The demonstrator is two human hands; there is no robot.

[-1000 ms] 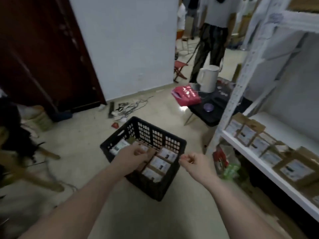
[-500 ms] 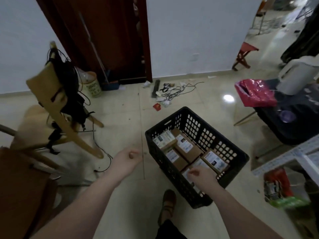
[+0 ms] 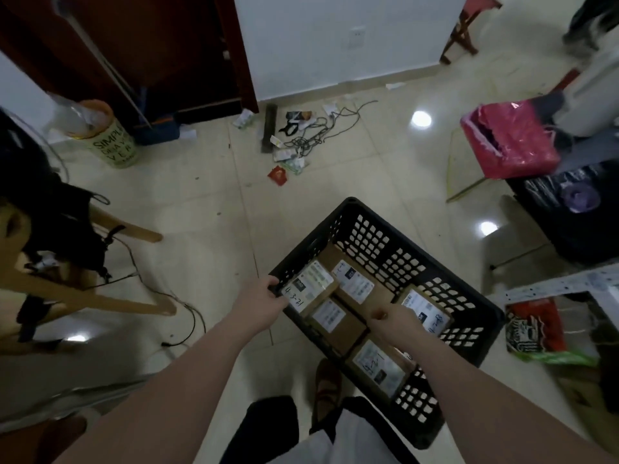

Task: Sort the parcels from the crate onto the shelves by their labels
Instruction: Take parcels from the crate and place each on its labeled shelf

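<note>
While left hand (image 3: pixel 259 304) grips its corner, crate (image 3: pixel 395 259) runs far-left to near-right

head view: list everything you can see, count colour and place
black plastic lattice crate: one, black, floor by the feet
brown cardboard parcels with white labels: five visible, brown, inside crate
pink plastic bag: one, pink, upper right
tangled cables: one heap, black, floor by white wall
cream lettered bin: one, cream, left by dark door
wooden chair: one, tan, left
red printed bag: one, red and green, floor right of crate
left hand: one, gripping crate's left rim
right hand: one, curled over parcels, grip unclear
</note>
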